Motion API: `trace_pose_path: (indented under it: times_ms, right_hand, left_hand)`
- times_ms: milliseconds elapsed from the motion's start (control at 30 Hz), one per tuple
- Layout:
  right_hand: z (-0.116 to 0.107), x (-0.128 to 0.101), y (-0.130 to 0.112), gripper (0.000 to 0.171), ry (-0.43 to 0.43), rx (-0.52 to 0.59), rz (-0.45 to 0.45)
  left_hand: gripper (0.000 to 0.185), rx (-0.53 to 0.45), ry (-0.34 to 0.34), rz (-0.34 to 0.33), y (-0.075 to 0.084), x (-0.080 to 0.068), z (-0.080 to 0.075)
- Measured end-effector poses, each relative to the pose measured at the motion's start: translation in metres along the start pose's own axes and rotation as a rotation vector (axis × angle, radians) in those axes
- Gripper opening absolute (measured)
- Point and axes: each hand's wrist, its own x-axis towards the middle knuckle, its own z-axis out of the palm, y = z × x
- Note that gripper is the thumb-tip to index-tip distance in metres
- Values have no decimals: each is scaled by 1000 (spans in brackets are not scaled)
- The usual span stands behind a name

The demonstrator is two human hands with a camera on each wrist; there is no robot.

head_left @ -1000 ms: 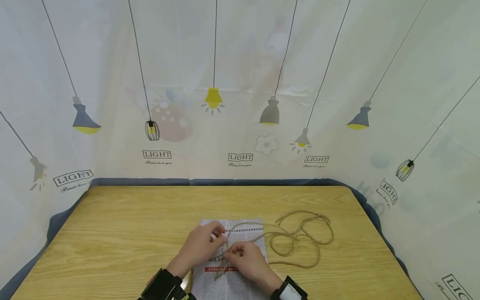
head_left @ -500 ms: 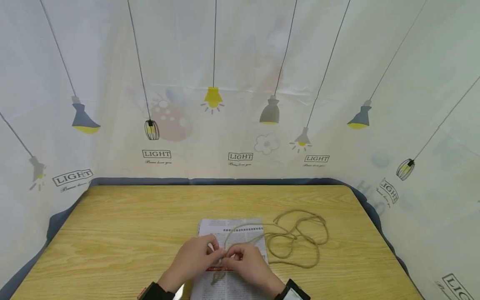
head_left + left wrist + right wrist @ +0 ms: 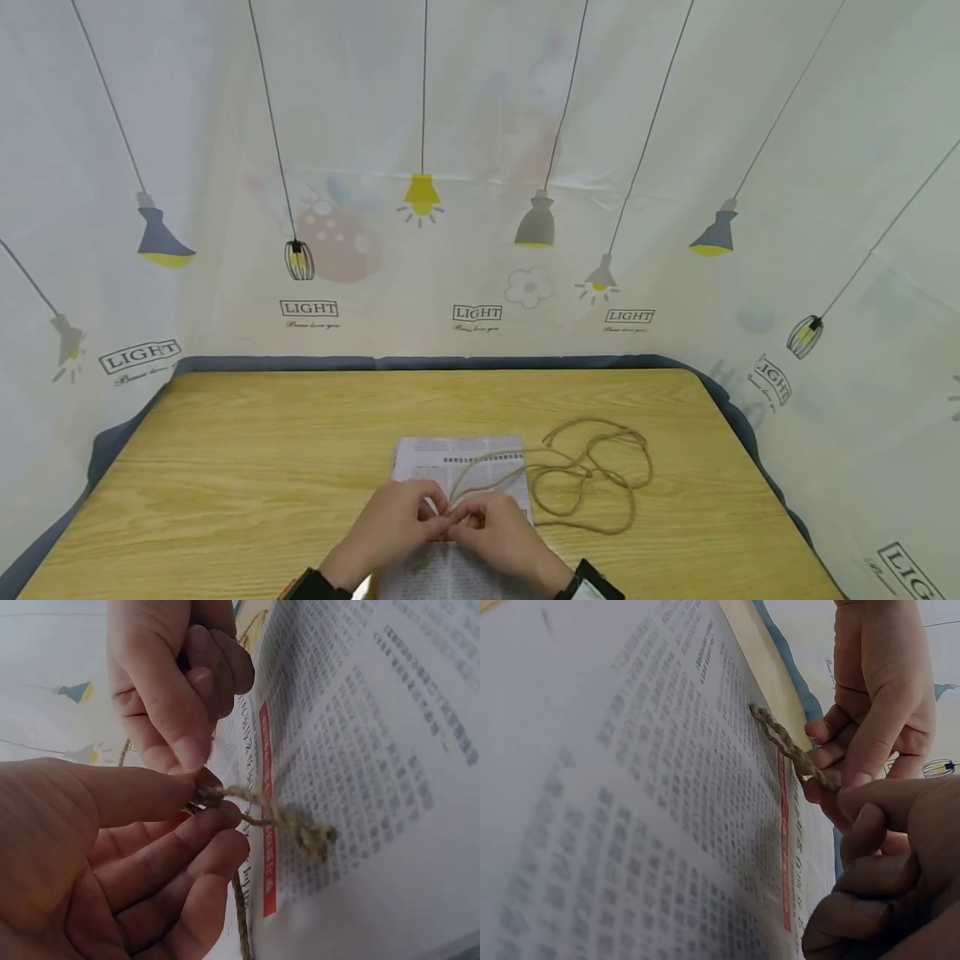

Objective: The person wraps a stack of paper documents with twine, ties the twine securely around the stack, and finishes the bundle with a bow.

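Note:
A brown jute rope [image 3: 592, 531] runs from both hands across a sheet of printed newspaper [image 3: 423, 454] and onto the table. My left hand [image 3: 393, 529] pinches the rope between thumb and index finger, just above the paper. Fingertip to fingertip with it, my right hand [image 3: 506, 533] pinches the rope too, its other fingers curled in. In the left wrist view the short, frayed rope end [image 3: 304, 836] sticks out past the left fingertips over the paper's red band [image 3: 267, 825]. The right wrist view shows this end as a twisted, doubled piece. Fingers hide the crossing itself.
Loose loops of the rope spread over the wooden table [image 3: 262, 458] to the right of the newspaper. Behind the table hangs a pale cloth [image 3: 390, 275] printed with lamps. A wristband [image 3: 588, 579] sits on the right wrist.
My left hand has come down and toward the right hand, so both now meet at the rope. The rope loops have slid slightly left, and the rope end is now hidden in the head view.

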Motion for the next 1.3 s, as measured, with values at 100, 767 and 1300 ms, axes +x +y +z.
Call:
trace_pose_path:
  times_ms: [100,767,1300]
  right_hand:
    - [-8,-3,-6,12,-13,-70,-52]
    - [-111,23,48,8,-154,-446,-27]
    - [-115,17,67,6,-17,-462,-40]
  left_hand:
    - [10,26,6,13,-2,-1,2]
    - [6,-2,-42,0,-7,-1,4]
    - [17,-140,-151,16,-19,-13,-20]
